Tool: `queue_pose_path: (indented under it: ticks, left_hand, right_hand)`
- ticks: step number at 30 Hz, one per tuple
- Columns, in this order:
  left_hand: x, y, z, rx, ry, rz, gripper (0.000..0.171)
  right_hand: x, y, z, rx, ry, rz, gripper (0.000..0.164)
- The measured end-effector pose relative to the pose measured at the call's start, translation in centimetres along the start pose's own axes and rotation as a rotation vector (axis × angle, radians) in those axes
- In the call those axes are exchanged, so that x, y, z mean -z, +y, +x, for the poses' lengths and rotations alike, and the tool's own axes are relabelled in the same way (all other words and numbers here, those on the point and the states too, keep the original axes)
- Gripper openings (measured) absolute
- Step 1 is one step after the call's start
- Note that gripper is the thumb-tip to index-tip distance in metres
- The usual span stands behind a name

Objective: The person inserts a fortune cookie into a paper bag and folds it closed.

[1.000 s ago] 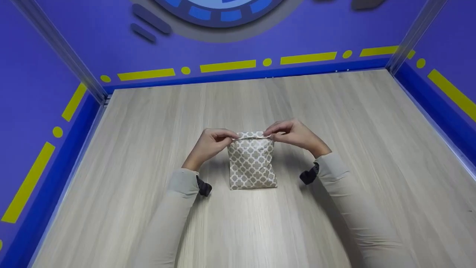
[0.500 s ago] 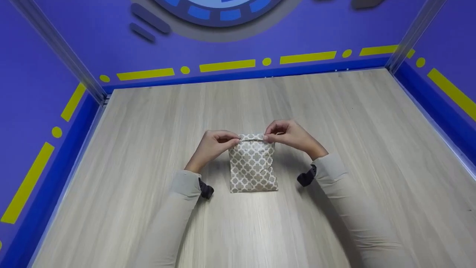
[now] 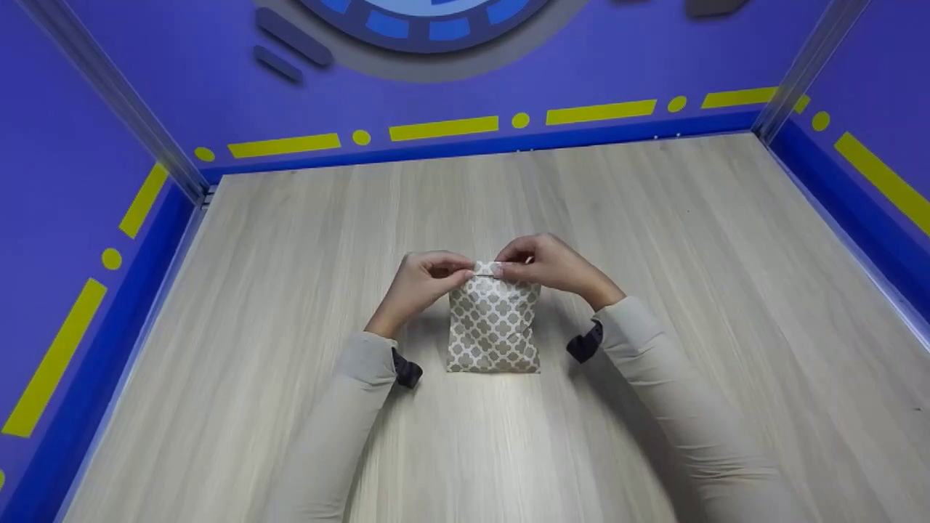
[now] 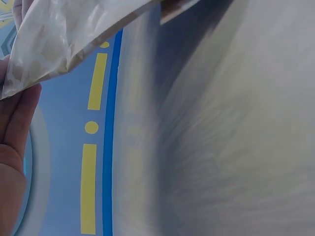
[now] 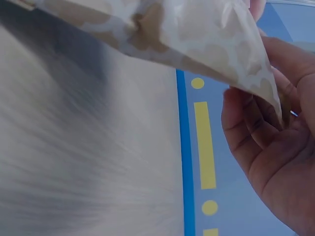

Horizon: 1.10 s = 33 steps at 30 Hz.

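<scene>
A small white bag [image 3: 494,327] with a beige-grey quatrefoil pattern stands on the table at the middle of the head view, its top edge folded over. My left hand [image 3: 421,283] pinches the left part of that fold between thumb and fingers. On the other side, my right hand [image 3: 556,269] pinches the fold right of its middle, a short gap from the left fingertips. In the right wrist view, the bag's corner [image 5: 256,78] reaches in between thumb and curled fingers. The left wrist view has the bag's glossy side [image 4: 59,39] above part of the left hand [image 4: 15,123]. Whatever is inside stays hidden.
The wood-grain table [image 3: 290,240] spreads around the bag. Blue-purple panels with yellow dashes form a back wall [image 3: 436,94] and side walls, joined by metal corner posts [image 3: 123,109]. A dark wrist camera [image 3: 407,370] sits at each cuff.
My right hand has slid left along the folded top, from the right corner toward the middle. The left hand has shifted slightly right. The bag has stayed nearly in place.
</scene>
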<state>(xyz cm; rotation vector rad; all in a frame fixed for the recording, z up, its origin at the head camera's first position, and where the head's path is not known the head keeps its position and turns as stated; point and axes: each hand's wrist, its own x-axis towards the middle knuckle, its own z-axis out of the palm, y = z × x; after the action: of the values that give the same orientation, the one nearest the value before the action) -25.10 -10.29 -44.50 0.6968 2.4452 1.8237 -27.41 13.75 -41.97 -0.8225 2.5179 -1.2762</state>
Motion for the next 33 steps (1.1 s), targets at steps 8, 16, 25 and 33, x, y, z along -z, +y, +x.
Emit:
queue_pose_path:
  ticks: [8, 16, 25, 33]
  left_hand:
    - [-0.5, 0.0, 0.4, 0.014, 0.019, 0.052, 0.023]
    - [-1.2, 1.2, 0.9, 0.099, 0.058, 0.113, 0.015]
    - [-1.4, 1.5, 1.0, 0.077, 0.037, 0.165, 0.009]
    - [-1.5, 1.6, 0.8, -0.025, 0.044, 0.215, 0.008]
  right_hand:
    - [-0.1, -0.2, 0.3, -0.007, 0.008, 0.000, 0.018]
    - [-0.2, -0.8, 0.3, 0.031, 0.015, -0.040, 0.016]
    - [-0.2, -1.0, 0.3, 0.067, 0.000, -0.087, 0.012]
    - [-0.3, -1.0, 0.2, 0.138, 0.019, -0.110, 0.008]
